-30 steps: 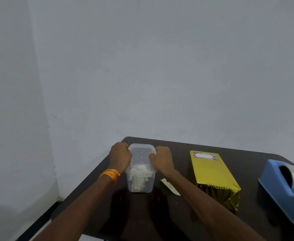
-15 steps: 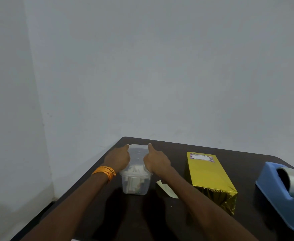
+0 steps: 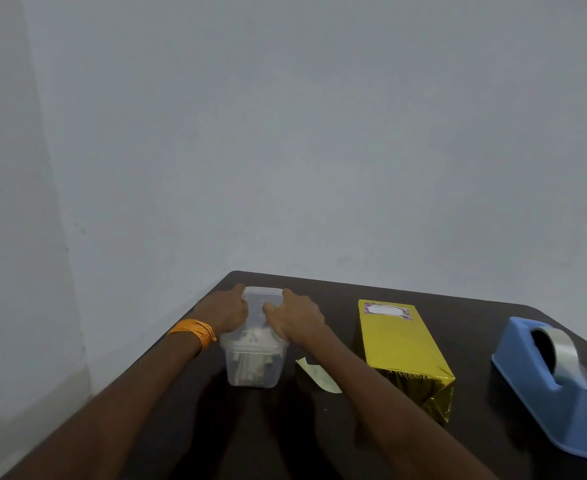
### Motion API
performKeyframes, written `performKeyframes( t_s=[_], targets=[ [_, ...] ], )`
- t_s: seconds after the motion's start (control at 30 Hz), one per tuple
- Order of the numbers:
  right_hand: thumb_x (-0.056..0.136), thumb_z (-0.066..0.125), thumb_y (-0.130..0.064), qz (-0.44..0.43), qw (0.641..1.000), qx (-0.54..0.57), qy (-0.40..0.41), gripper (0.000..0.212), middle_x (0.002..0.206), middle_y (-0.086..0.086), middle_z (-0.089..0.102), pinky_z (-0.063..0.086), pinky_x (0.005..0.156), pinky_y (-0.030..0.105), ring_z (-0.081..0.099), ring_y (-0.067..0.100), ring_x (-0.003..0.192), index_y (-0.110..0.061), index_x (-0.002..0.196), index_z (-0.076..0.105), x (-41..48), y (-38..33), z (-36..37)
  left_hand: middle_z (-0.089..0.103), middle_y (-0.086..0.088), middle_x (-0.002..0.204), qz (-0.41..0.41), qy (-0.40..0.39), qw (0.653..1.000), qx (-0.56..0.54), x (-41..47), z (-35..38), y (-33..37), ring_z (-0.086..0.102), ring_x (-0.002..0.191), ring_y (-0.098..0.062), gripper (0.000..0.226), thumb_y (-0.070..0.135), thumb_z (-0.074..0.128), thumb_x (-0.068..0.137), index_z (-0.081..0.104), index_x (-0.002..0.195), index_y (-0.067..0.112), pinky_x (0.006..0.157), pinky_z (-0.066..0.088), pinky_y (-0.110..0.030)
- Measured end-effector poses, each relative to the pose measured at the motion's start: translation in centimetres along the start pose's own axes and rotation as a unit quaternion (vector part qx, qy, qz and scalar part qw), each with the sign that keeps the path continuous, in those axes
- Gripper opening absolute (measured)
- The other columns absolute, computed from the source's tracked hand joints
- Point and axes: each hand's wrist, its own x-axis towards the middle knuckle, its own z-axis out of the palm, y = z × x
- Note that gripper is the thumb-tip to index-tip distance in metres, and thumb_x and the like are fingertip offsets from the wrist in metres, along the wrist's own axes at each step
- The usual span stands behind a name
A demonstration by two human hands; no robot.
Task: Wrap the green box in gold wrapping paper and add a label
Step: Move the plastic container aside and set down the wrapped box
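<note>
- The left hand (image 3: 226,311) and right hand (image 3: 297,318) clasp the lid (image 3: 263,299) of a clear plastic container (image 3: 254,368) near the table's (image 3: 465,317) far left corner, fingers curled over its long edges.
- The gold-wrapped box (image 3: 403,344) lies to their right, untouched, with its label (image 3: 387,310) at the far end; the wrapping looks finished.
- To seat the lid well, press evenly on both sides and keep the container flat.
- Mind the loose paper strip (image 3: 318,374) beside the right forearm; the blue tape dispenser (image 3: 559,386) sits by the right edge.
</note>
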Motion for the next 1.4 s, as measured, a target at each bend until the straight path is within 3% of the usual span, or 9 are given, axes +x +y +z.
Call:
performKeyframes(
  t_s=[0.07,0.2,0.37,0.5,0.7,1.03,1.27,1.4],
  targets=[
    [0.091,0.043,-0.057,0.003,1.0,0.001,-0.005,0.062,0.125,0.014,0.06,0.05,0.089,0.04,0.059,0.033,0.112,-0.014,0.136,0.046,-0.1,0.0,-0.1,0.054,-0.02,0.141,0.0,-0.012,1.0,-0.005,0.4,-0.1,0.2,0.055,0.122,-0.037,0.048,0.031,0.028,0.106,0.028,0.153,0.02,0.1,0.044,-0.038],
    [0.087,0.048,-0.064,0.014,1.0,0.007,-0.017,0.071,0.129,0.013,0.058,0.051,0.093,0.042,0.058,0.034,0.116,-0.016,0.139,0.043,-0.1,-0.1,-0.2,0.055,-0.015,0.141,0.01,0.027,0.999,-0.013,0.6,0.3,0.4,0.054,0.123,-0.033,0.045,0.031,0.033,0.105,0.041,0.148,0.019,0.1,0.042,-0.037],
    [0.088,0.051,-0.064,0.012,1.0,0.021,-0.013,0.071,0.13,0.013,0.058,0.05,0.092,0.041,0.057,0.034,0.118,-0.016,0.14,0.043,-0.4,-0.1,-0.4,0.045,-0.007,0.153,0.017,0.039,0.998,-0.034,1.0,0.7,-0.2,0.047,0.134,-0.03,0.048,0.035,0.035,0.105,0.038,0.151,0.022,0.109,0.036,-0.038],
    [0.088,0.048,-0.069,0.01,1.0,0.009,-0.014,0.078,0.134,0.014,0.056,0.049,0.095,0.043,0.055,0.035,0.122,-0.014,0.142,0.042,-0.8,-0.4,-0.8,0.051,-0.012,0.146,0.014,0.034,0.999,-0.002,0.7,0.4,0.1,0.051,0.129,-0.032,0.048,0.037,0.034,0.105,0.037,0.151,0.025,0.104,0.038,-0.037],
    [0.089,0.044,-0.07,0.014,1.0,0.001,-0.02,0.08,0.136,0.015,0.055,0.047,0.094,0.043,0.053,0.036,0.124,-0.013,0.146,0.039,-1.4,-0.6,-1.1,0.04,-0.01,0.156,0.026,-0.029,0.998,0.055,1.2,0.5,0.6,0.043,0.138,-0.033,0.052,0.046,0.018,0.106,0.015,0.157,0.038,0.11,0.034,-0.041],
    [0.086,0.044,-0.076,0.028,0.999,0.022,-0.032,0.087,0.138,0.016,0.053,0.047,0.095,0.045,0.052,0.037,0.125,-0.015,0.148,0.035,-1.3,-0.5,-1.0,0.045,-0.004,0.153,0.036,-0.006,0.999,0.019,1.3,0.8,0.0,0.047,0.133,-0.03,0.051,0.045,0.025,0.105,0.026,0.155,0.036,0.105,0.037,-0.038],
    [0.085,0.052,-0.071,0.042,0.998,0.044,-0.025,0.083,0.137,0.014,0.055,0.047,0.096,0.041,0.054,0.036,0.125,-0.014,0.145,0.041,-1.9,-0.9,-1.7,0.048,-0.014,0.149,-0.031,0.011,0.999,-0.029,-1.5,1.1,0.5,0.047,0.133,-0.038,0.061,0.049,0.032,0.102,0.015,0.158,0.031,0.106,0.04,-0.042],
    [0.076,0.05,-0.068,0.039,0.997,0.066,-0.013,0.077,0.127,0.011,0.063,0.051,0.092,0.04,0.061,0.033,0.113,-0.019,0.136,0.05,-2.1,-1.2,-1.1,0.043,-0.011,0.153,-0.051,0.017,0.998,-0.046,-2.6,2.0,-0.4,0.045,0.136,-0.036,0.057,0.048,0.032,0.102,0.027,0.155,0.028,0.11,0.039,-0.045]
  ],
)
